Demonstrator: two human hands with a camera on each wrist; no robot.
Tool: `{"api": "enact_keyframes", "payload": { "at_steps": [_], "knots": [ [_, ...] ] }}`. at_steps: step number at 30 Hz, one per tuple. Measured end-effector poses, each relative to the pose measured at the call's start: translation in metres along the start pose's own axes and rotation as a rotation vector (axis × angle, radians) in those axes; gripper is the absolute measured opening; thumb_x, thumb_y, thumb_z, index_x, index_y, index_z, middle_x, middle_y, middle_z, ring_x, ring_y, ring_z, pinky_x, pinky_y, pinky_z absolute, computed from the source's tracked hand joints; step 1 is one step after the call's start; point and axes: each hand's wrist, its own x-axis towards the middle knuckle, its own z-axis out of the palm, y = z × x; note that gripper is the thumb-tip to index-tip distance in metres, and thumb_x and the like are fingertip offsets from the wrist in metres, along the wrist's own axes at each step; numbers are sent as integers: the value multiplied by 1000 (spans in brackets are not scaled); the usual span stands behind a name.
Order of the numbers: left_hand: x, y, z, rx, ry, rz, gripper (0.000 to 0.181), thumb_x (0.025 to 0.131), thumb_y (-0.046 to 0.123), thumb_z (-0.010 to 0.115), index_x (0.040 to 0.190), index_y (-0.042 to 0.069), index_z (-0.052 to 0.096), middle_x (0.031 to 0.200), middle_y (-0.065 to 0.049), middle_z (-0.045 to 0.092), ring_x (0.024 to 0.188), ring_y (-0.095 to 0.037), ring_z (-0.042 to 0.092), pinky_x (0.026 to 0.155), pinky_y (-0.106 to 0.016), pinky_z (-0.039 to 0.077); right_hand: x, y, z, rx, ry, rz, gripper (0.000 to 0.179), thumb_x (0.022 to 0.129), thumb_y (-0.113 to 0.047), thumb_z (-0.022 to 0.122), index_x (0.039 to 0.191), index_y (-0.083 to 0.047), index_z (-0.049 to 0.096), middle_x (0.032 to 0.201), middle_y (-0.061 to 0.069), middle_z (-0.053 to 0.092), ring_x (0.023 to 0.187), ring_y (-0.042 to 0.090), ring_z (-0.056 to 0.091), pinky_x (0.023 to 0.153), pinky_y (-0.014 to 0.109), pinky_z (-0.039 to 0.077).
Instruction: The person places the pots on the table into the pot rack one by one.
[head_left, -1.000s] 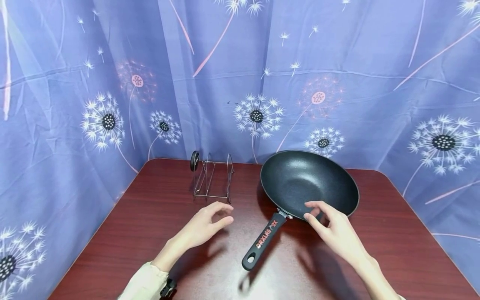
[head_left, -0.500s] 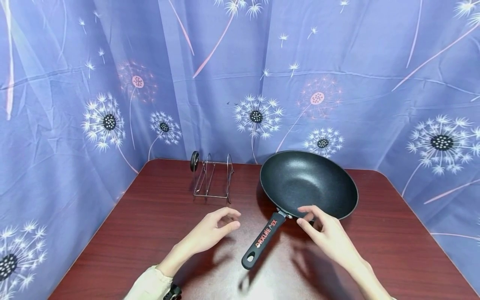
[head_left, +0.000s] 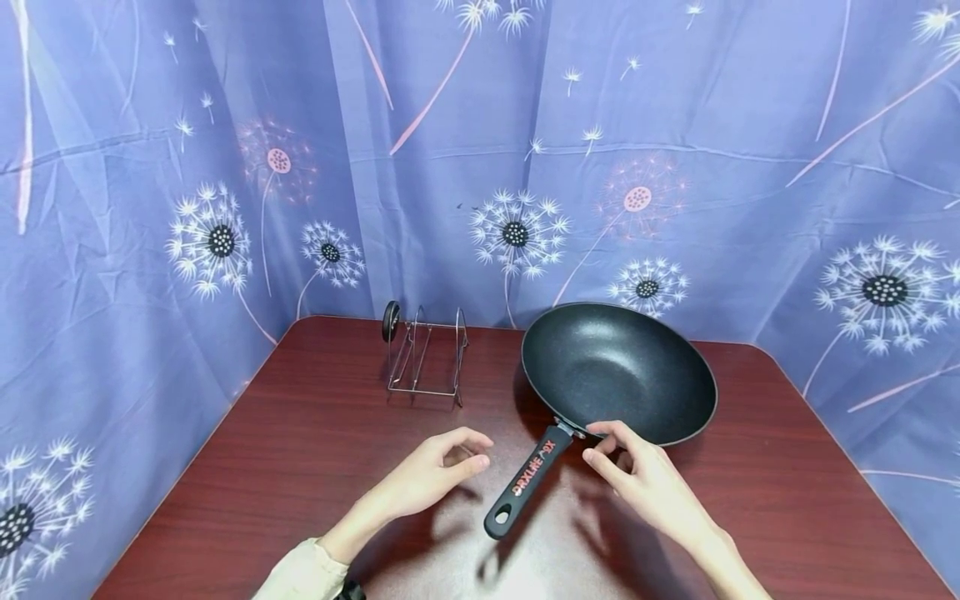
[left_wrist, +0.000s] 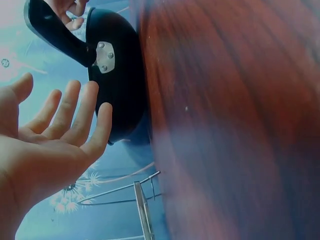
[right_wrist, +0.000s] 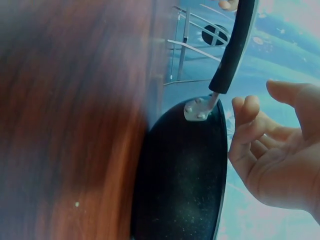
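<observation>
A black frying pan [head_left: 615,367] with a deep, wok-like bowl stands on the table at the right of the head view. Its black handle [head_left: 529,482], printed with red letters, points toward the person. Left of the handle hovers my left hand [head_left: 431,471], fingers loosely bent and holding nothing. My right hand [head_left: 648,479] is on the handle's other side, its fingertips overlapping the pan's near rim in the head view. Thumb and fingers stand apart there. The left wrist view shows the left palm [left_wrist: 65,145] and the riveted metal bracket [left_wrist: 105,57] joining handle to pan.
A wire rack [head_left: 423,358] with a black round knob [head_left: 390,322] stands at the back, left of the pan. The reddish-brown table [head_left: 300,433] meets a blue dandelion-print curtain [head_left: 420,208] along its back and sides.
My left hand has moved right and slightly down toward the handle. The right hand has moved left and down, also nearer the handle. Pan and rack have stayed in place.
</observation>
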Motion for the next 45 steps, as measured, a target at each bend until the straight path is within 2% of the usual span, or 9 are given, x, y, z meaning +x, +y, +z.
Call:
{"api": "enact_keyframes", "payload": {
  "at_steps": [5,12,18,23,31,36,39,42,45],
  "knots": [
    [-1,-1,4,-13,-10,15,28,91,41,57,115,28,60,102,8,65,91,-8,62,81,-24,47,-3,-3,4,63,-35,52,32,90,-33,62,118,-19,56,85,-6,61,51,8,53,50,24,46],
    [-2,4,8,-113,-35,27,24,92,33,58,114,25,60,104,-6,66,89,-20,66,79,-23,48,-4,-5,9,126,-47,107,31,89,-38,61,117,-24,55,87,-5,61,50,19,57,44,26,45],
    [-3,4,13,-154,-25,29,23,92,28,59,115,23,60,103,-7,65,87,-21,66,76,-22,48,-4,-4,13,143,-57,127,33,89,-38,61,118,-23,54,87,-5,61,49,18,56,43,26,45],
    [-3,1,18,-168,-51,37,24,93,26,58,117,22,59,99,-10,65,85,-25,66,71,-23,48,-5,-5,17,156,-60,152,36,89,-37,62,120,-23,53,88,-4,62,48,18,56,47,26,45],
    [-3,1,23,-307,-115,65,26,94,20,57,119,14,56,100,-21,60,84,-37,63,76,-42,54,-3,-7,24,209,-77,187,38,88,-39,62,121,-26,50,90,-3,61,48,21,55,42,29,45],
    [-4,5,25,-285,-115,62,26,94,17,55,120,14,55,97,-13,61,79,-29,64,74,-41,54,-2,-7,27,217,-94,192,39,89,-39,62,123,-26,49,91,3,62,48,24,56,41,29,44],
    [-6,13,24,-276,-113,53,26,94,15,55,120,12,55,97,-13,60,76,-23,63,73,-41,54,-1,-9,29,226,-104,197,39,89,-39,61,124,-27,48,92,6,62,48,24,56,40,29,43],
    [-7,12,25,-279,-120,54,26,94,16,55,120,12,55,96,-13,60,74,-19,62,72,-39,54,-1,-24,26,231,-110,203,38,91,-31,60,126,-22,47,93,8,61,47,24,56,38,29,42],
    [-5,5,27,-297,-131,55,28,94,18,56,121,13,55,97,-9,60,75,-14,61,71,-37,55,-1,-40,21,235,-114,214,36,92,-22,60,126,-16,47,93,10,60,48,25,56,37,28,41]
  ]
}}
